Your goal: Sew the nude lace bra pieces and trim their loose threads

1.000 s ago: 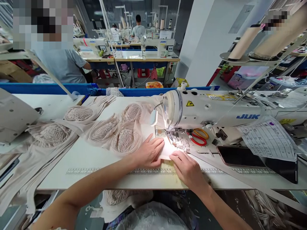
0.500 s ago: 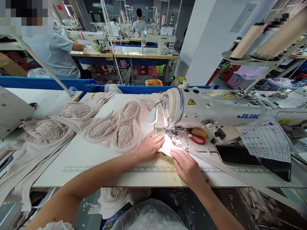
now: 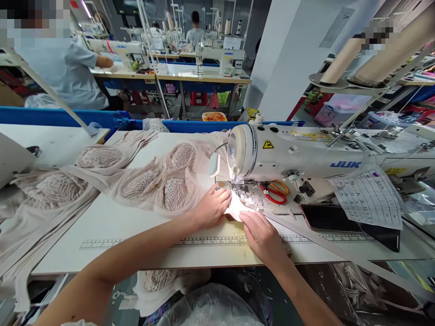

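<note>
A pale beige bra piece (image 3: 234, 209) lies brightly lit under the presser foot of the sewing machine (image 3: 272, 151). My left hand (image 3: 211, 206) rests flat on its left side, fingers stretched out close to the needle area. With my right hand (image 3: 263, 233), I pinch the near right edge of the same cloth between thumb and fingers. The needle tip is too small to make out. To the left, several beige lace bras (image 3: 178, 190) lie joined in a string. A beige elastic band (image 3: 326, 246) runs from near my right hand over the table's front edge.
Red-handled scissors (image 3: 276, 194) lie beside the machine bed. Farther right are a phone (image 3: 329, 218) and a paper sheet (image 3: 369, 199). A printed ruler (image 3: 210, 242) runs along the table's front. Thread cones (image 3: 341, 61) stand behind; a co-worker (image 3: 61, 77) sits at back left.
The whole view has shifted slightly, so the table and machine appear a little farther left. Both hands keep nearly the same places on the cloth.
</note>
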A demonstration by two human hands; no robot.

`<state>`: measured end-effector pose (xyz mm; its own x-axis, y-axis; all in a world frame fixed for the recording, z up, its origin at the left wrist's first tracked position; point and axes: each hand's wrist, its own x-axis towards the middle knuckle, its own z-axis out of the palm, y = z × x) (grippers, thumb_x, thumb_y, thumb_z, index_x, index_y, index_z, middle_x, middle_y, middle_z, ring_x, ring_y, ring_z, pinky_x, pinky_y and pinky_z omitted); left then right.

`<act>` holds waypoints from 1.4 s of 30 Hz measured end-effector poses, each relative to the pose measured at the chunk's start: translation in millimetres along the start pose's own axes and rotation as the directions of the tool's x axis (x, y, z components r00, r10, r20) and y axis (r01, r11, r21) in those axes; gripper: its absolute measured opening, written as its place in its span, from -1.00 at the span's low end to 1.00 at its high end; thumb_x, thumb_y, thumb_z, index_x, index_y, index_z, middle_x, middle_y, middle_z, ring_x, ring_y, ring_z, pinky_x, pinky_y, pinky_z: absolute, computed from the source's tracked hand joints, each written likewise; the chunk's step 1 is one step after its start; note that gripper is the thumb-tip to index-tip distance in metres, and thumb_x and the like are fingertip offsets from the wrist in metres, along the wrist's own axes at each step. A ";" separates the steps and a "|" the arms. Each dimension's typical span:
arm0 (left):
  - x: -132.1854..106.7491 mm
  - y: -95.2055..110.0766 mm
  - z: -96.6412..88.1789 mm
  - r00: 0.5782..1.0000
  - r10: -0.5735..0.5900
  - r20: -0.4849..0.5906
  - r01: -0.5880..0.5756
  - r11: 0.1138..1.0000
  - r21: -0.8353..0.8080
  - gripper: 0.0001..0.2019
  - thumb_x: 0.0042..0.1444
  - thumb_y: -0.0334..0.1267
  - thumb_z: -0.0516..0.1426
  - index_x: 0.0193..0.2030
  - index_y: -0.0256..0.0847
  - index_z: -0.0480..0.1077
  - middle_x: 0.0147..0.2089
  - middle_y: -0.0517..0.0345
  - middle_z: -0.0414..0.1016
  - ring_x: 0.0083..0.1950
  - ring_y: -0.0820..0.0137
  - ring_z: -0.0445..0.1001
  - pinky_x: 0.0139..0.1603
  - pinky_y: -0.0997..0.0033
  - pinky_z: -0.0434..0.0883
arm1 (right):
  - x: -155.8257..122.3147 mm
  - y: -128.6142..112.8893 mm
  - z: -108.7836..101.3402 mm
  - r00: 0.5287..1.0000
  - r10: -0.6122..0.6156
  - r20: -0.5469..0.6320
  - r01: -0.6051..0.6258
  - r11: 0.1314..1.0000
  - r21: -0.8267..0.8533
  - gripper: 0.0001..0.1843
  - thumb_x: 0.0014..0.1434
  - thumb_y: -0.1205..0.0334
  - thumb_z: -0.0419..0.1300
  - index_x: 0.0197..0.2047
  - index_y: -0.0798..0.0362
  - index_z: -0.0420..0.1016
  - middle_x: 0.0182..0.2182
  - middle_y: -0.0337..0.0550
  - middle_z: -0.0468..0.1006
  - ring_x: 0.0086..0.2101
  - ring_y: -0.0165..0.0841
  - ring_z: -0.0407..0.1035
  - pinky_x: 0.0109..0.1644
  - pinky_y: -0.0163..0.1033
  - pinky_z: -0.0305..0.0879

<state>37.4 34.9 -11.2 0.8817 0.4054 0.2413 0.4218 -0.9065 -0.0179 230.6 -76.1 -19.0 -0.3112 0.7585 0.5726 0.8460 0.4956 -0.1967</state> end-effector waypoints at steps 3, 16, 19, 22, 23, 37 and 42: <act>2.9 -4.2 3.7 1.000 -0.015 -0.021 0.015 1.000 -0.019 -0.56 0.23 -0.29 0.06 0.20 -0.48 0.37 0.23 -0.31 0.42 0.20 0.03 0.40 0.33 -0.14 0.19 | 2.9 -0.8 2.5 1.000 0.018 -0.008 -0.018 1.000 0.018 -0.63 0.30 0.53 -0.03 0.07 0.07 0.43 -0.12 -0.01 0.58 -0.09 -0.21 0.46 0.02 -0.05 0.47; -4.7 33.9 -17.8 0.995 0.006 0.098 0.001 0.998 -0.069 -0.69 0.37 -0.41 -0.09 0.15 -0.43 0.33 -0.15 -0.08 0.52 -0.24 0.27 0.48 -0.30 0.28 0.44 | 17.9 -6.4 10.7 0.998 0.059 0.035 -0.057 0.997 -0.046 -0.70 0.33 0.47 -0.04 -0.33 0.09 0.45 -0.38 -0.07 0.49 -0.31 -0.24 0.33 -0.23 -0.15 0.37; -7.7 27.1 -6.7 0.998 0.048 0.048 -0.043 0.993 -0.110 -0.70 0.41 -0.41 -0.13 0.12 -0.37 0.32 -0.22 -0.01 0.49 -0.26 0.29 0.45 -0.30 0.31 0.43 | 16.7 -6.9 8.3 0.998 0.055 0.037 -0.053 0.997 -0.062 -0.71 0.33 0.50 -0.03 -0.20 0.13 0.50 -0.26 -0.01 0.56 -0.23 -0.23 0.38 -0.11 -0.11 0.39; -8.7 12.7 -0.4 0.992 0.126 -0.029 -0.128 0.987 -0.094 -0.73 0.42 -0.40 -0.13 -0.02 -0.33 0.39 -0.23 -0.01 0.48 -0.24 0.30 0.44 -0.26 0.31 0.41 | 15.2 -6.3 5.9 0.999 0.024 0.036 -0.020 0.993 -0.115 -0.71 0.34 0.47 0.01 -0.04 0.14 0.52 -0.14 0.02 0.60 -0.15 -0.21 0.42 -0.02 -0.08 0.38; -8.5 8.5 0.7 0.989 0.139 -0.050 -0.143 0.986 -0.085 -0.73 0.42 -0.40 -0.11 -0.05 -0.33 0.41 -0.22 -0.01 0.48 -0.23 0.30 0.44 -0.25 0.31 0.40 | 14.8 -5.9 5.6 0.999 0.019 0.043 -0.013 0.991 -0.137 -0.71 0.34 0.45 0.02 -0.02 0.15 0.52 -0.12 0.02 0.61 -0.15 -0.20 0.42 -0.03 -0.08 0.38; 4.5 -26.3 1.4 0.986 0.111 -0.123 -0.130 0.980 -0.154 -0.71 0.40 -0.35 -0.05 -0.12 -0.32 0.51 -0.16 -0.04 0.54 -0.13 0.27 0.46 -0.11 0.29 0.41 | 26.1 -4.7 21.7 0.996 0.034 0.087 -0.008 0.958 -0.288 -0.70 0.31 0.40 0.06 0.03 0.19 0.53 -0.06 0.08 0.60 -0.13 -0.14 0.39 -0.09 -0.08 0.31; 7.6 -34.3 6.0 0.988 0.099 -0.115 -0.117 0.981 -0.158 -0.70 0.41 -0.35 -0.05 -0.09 -0.30 0.52 -0.13 -0.07 0.55 -0.13 0.28 0.46 -0.15 0.29 0.41 | 28.3 -2.1 21.2 0.995 0.034 0.089 -0.010 0.966 -0.257 -0.66 0.27 0.41 0.07 0.07 0.20 0.51 -0.04 0.08 0.59 -0.14 -0.11 0.36 -0.14 -0.05 0.33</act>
<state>31.0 69.9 -14.5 0.8891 0.2974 0.3479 0.2773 -0.9548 0.1075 210.9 -46.7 -19.2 -0.3196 0.8093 0.4927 0.9319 0.3627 0.0088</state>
